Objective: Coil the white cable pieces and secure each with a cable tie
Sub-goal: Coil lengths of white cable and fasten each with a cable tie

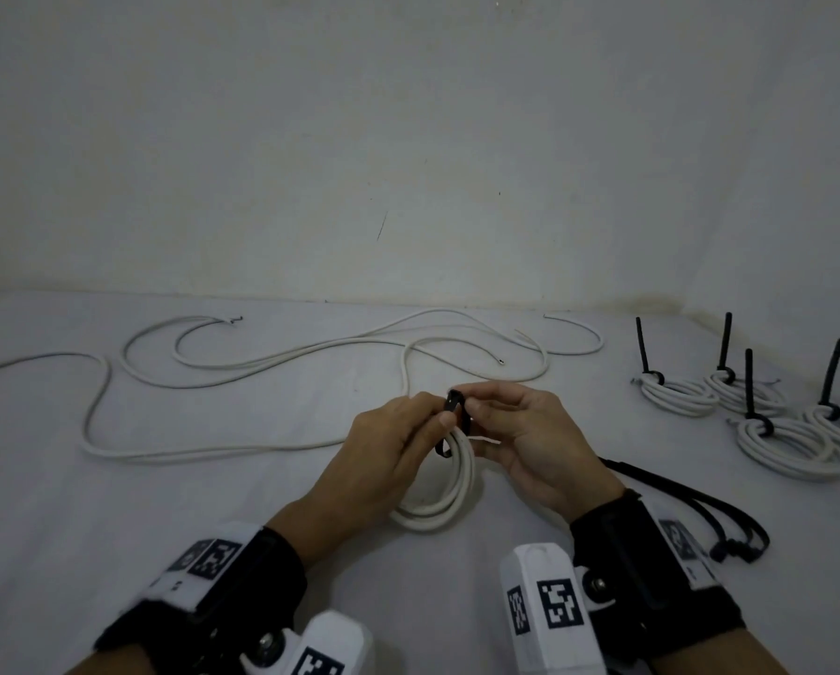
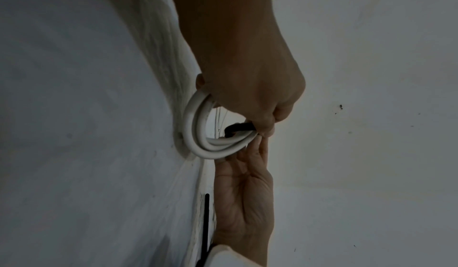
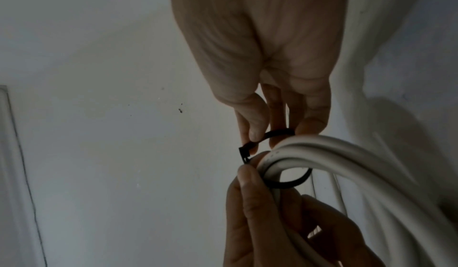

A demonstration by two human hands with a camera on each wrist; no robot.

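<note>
Nearest the camera, two black wrist straps (image 1: 642, 552) carrying white blocks with square printed markers sit on the person's forearms at the near edge of the cloth-covered surface (image 1: 115, 504). Just beyond them, a white cable coil (image 1: 444, 494) of several turns stands tilted near the middle of the near edge, its lower arc resting on the cloth and its top held up between both hands. The left hand (image 1: 388, 455) grips the top of the coil, its fingers curled round the turns, with thumb and fingertip also pinching one end of a black cable tie (image 1: 453, 421). The right hand (image 1: 525, 431) pinches the other end of the tie between thumb and forefinger, its remaining fingers loosely bent beside the coil. The tie loops round the bundled turns; in the right wrist view its square head (image 3: 245, 154) sits right at the left thumb tip, and whether the tail has entered it cannot be told.

Toward the far edge, loose white cable pieces (image 1: 262, 367) snake across the cloth from the left side to past the centre. At the far right corner lie four finished coils (image 1: 749, 416), each bound with a black tie whose tail sticks upward. Spare black ties (image 1: 729, 523) lie by the right wrist near the right edge.
</note>
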